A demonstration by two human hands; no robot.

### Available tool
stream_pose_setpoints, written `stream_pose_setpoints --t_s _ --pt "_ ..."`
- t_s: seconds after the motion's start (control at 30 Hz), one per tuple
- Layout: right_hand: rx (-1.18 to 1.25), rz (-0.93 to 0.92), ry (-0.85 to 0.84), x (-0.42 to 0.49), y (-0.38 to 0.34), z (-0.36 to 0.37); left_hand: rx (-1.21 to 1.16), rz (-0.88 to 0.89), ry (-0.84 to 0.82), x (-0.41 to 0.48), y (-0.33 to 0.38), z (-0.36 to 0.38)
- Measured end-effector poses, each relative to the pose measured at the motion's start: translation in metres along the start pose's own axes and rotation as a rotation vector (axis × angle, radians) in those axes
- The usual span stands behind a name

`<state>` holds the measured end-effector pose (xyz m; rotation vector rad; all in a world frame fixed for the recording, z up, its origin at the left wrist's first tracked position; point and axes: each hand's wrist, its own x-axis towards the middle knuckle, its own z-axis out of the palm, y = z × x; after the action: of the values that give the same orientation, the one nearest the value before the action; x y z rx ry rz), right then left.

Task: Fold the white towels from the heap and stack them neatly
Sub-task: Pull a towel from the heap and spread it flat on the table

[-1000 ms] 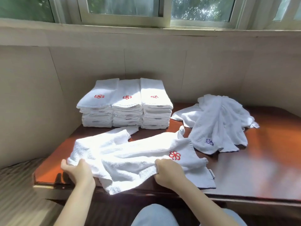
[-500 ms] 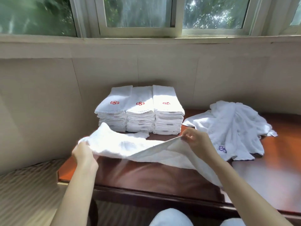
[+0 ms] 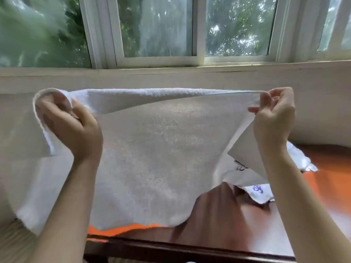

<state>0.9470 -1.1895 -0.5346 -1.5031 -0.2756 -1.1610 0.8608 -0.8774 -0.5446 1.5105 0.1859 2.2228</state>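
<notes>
A white towel (image 3: 152, 152) hangs spread out in the air in front of me, its top edge stretched level. My left hand (image 3: 70, 126) grips its upper left corner, with cloth curled over the fingers. My right hand (image 3: 273, 118) pinches the upper right corner. The towel's lower edge hangs just above the wooden table (image 3: 237, 221). Part of the heap of white towels (image 3: 262, 192), with a blue embroidered mark, shows under my right forearm. The held towel hides the folded stacks.
A beige wall (image 3: 322, 103) and a window (image 3: 157, 27) with trees outside lie behind the table. The table's dark front edge (image 3: 171, 247) runs along the bottom. A striped surface (image 3: 13, 243) lies at the lower left.
Both hands have lifted the towel off the table and pulled it out wide and taut at chest height. The view has tilted upward toward the window.
</notes>
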Motion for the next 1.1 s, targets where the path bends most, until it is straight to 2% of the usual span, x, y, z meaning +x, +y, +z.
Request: stream_pose_setpoints --t_s 0.13,0.2,0.23,0.3,0.37,0.43,0.47,0.53,0.6,0.63,0.67,0.73,0.8,0.9,1.0,1.03,1.1 --pt "-0.060 -0.102 0.037 0.009 0.009 0.011 -0.043 0.182 -0.075 0.007 -0.011 0.021" --pt "-0.049 -0.183 0.119 0.015 0.014 0.023 -0.041 0.201 -0.190 0.009 -0.016 0.040" --pt "-0.025 -0.225 0.149 0.020 0.017 0.031 -0.048 0.165 -0.291 0.007 -0.021 0.052" --pt "-0.044 -0.253 0.097 0.032 0.033 0.049 -0.051 -0.096 -0.564 -0.009 -0.039 0.074" --pt "-0.151 -0.201 -0.137 0.041 0.063 0.064 0.151 -0.328 -0.886 -0.035 -0.064 0.094" --pt "-0.373 -0.025 -0.519 0.032 0.110 0.072 0.513 -0.279 -1.328 -0.067 -0.091 0.106" --pt "-0.520 0.085 -0.705 0.019 0.135 0.071 0.615 -0.259 -1.571 -0.088 -0.100 0.107" --pt "-0.704 0.256 -1.008 -0.023 0.187 0.061 0.607 -0.264 -2.002 -0.139 -0.112 0.101" --pt "-0.760 0.291 -1.221 -0.077 0.227 0.042 0.602 -0.307 -2.211 -0.200 -0.117 0.079" --pt "-0.811 0.269 -1.289 -0.104 0.241 0.031 0.611 -0.321 -2.238 -0.227 -0.116 0.065" --pt "-0.875 0.215 -1.302 -0.126 0.252 0.021 0.612 -0.348 -2.183 -0.248 -0.115 0.050" --pt "-0.917 0.086 -1.147 -0.151 0.260 0.008 0.600 -0.351 -1.968 -0.273 -0.111 0.028" --pt "-0.752 0.076 -1.043 -0.154 0.258 0.003 0.617 -0.322 -1.831 -0.277 -0.106 0.022" --pt "-0.559 0.195 -0.864 -0.144 0.252 -0.006 0.739 -0.265 -1.906 -0.263 -0.093 0.031" --pt "-0.622 0.192 -0.409 -0.120 0.262 -0.019 0.831 -0.065 -1.962 -0.247 -0.063 0.054" --pt "-0.665 0.209 -0.337 -0.108 0.266 -0.024 0.789 -0.016 -1.978 -0.247 -0.047 0.062" --pt "-0.714 0.349 -0.396 -0.079 0.278 -0.037 0.573 0.047 -1.964 -0.257 -0.010 0.080"
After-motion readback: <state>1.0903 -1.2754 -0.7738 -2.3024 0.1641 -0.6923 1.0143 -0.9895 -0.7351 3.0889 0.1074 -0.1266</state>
